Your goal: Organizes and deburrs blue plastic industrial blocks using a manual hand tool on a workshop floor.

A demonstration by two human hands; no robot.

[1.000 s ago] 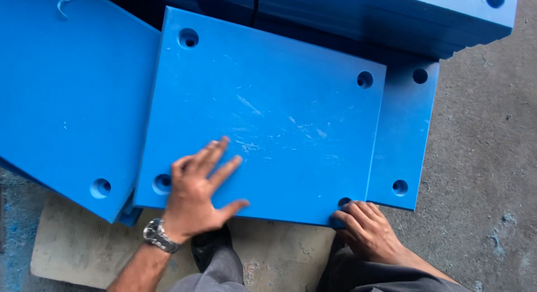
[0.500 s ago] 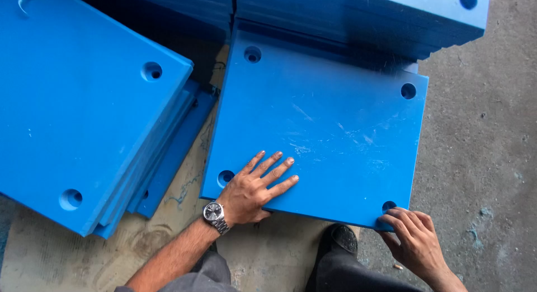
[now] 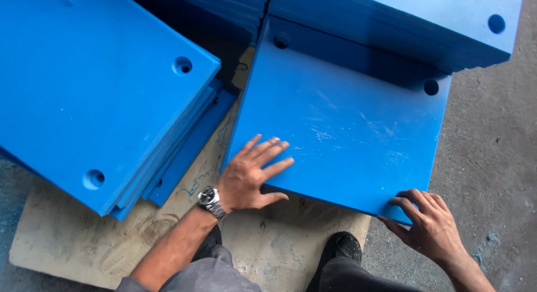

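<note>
Concrete floor (image 3: 492, 158), board pallet (image 3: 72, 247) underneath. Blue drilled plate (image 3: 347, 135) lies flat ahead of me, long axis left-right. My left hand (image 3: 249, 177) is spread flat on its near-left corner; my right hand (image 3: 428, 225) curls over the near-right corner. Plate stack (image 3: 95, 96) sits left.

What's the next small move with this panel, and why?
Probably push the panel a bit further under the stack. The left hand lies flat on its near corner, the right hand grips the other corner, and its far edge already sits beneath that stack.
</note>
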